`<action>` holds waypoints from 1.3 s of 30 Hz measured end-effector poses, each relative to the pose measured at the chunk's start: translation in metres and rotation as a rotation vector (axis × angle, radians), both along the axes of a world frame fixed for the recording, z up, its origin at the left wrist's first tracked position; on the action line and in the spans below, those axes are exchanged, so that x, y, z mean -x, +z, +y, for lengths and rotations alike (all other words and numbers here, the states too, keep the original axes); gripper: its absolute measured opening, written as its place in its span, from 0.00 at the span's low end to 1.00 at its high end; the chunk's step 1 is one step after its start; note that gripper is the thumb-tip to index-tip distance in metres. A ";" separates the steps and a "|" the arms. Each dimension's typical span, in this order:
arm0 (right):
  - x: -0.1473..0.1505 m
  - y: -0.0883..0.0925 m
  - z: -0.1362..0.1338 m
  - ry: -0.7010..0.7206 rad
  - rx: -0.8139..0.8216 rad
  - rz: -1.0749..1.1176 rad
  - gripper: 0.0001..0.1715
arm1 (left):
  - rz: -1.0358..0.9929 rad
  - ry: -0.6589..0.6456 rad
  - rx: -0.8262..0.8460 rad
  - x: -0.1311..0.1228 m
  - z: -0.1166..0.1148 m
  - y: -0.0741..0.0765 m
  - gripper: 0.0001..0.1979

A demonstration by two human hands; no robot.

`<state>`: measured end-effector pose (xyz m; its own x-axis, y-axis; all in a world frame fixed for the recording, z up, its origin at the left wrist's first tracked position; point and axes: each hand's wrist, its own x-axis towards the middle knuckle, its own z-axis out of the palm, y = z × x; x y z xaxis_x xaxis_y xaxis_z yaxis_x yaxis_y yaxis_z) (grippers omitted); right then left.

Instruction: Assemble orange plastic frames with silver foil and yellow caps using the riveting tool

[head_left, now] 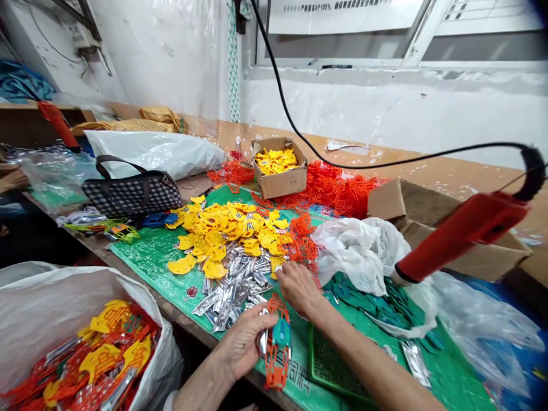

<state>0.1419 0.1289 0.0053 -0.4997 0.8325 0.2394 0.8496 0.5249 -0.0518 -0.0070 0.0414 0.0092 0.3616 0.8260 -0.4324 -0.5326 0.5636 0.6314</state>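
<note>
My left hand [246,342] is closed around an orange plastic frame [276,371] with a green piece [281,332] set in it and silvery parts along its side. My right hand [299,288] reaches to the right edge of a heap of yellow plastic pieces [231,222], its fingers curled down and pressed together. A yellow piece [276,265] lies right by those fingertips; whether they grip it is hidden. Between the hands and the yellow heap lies a pile of shiny silver strips [240,285]. Orange net-like parts [302,234] are heaped just beyond my right hand.
A white sack [158,342] of mixed orange, yellow and silver pieces stands at left. A green basket [314,365] sits under my right forearm. At right, a red corded tool [466,234] hangs above dark green strips [385,308]. A small carton [282,184] stands behind.
</note>
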 end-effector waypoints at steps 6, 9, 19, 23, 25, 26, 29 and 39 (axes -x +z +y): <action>0.021 -0.032 0.009 -0.098 0.129 0.135 0.18 | 0.011 -0.018 -0.037 0.006 -0.002 -0.008 0.15; 0.017 -0.034 0.011 -0.135 0.205 0.300 0.15 | 0.055 0.005 -0.061 0.006 0.001 -0.011 0.15; 0.005 -0.005 -0.002 -0.322 0.566 1.000 0.16 | 0.049 -0.005 -0.073 0.000 -0.001 -0.011 0.18; -0.004 -0.002 -0.022 -0.382 0.691 0.977 0.12 | 0.097 0.032 -0.066 0.002 0.001 -0.013 0.13; -0.014 0.000 -0.028 -0.414 0.704 0.890 0.10 | 0.116 0.047 -0.053 0.003 0.001 -0.013 0.11; -0.019 0.001 -0.030 -0.431 0.690 0.831 0.08 | 0.119 0.049 -0.044 0.004 0.001 -0.012 0.11; -0.034 0.009 -0.034 -0.483 0.560 0.621 0.05 | 0.120 0.051 -0.036 0.008 -0.001 -0.009 0.14; -0.019 0.023 -0.020 -0.091 0.313 0.178 0.20 | 0.130 0.045 -0.045 0.017 -0.005 -0.004 0.15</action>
<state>0.1604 0.1088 0.0280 -0.3933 0.9184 0.0429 0.8553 0.3826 -0.3493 -0.0241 0.0369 0.0054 0.2669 0.8597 -0.4356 -0.4687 0.5107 0.7208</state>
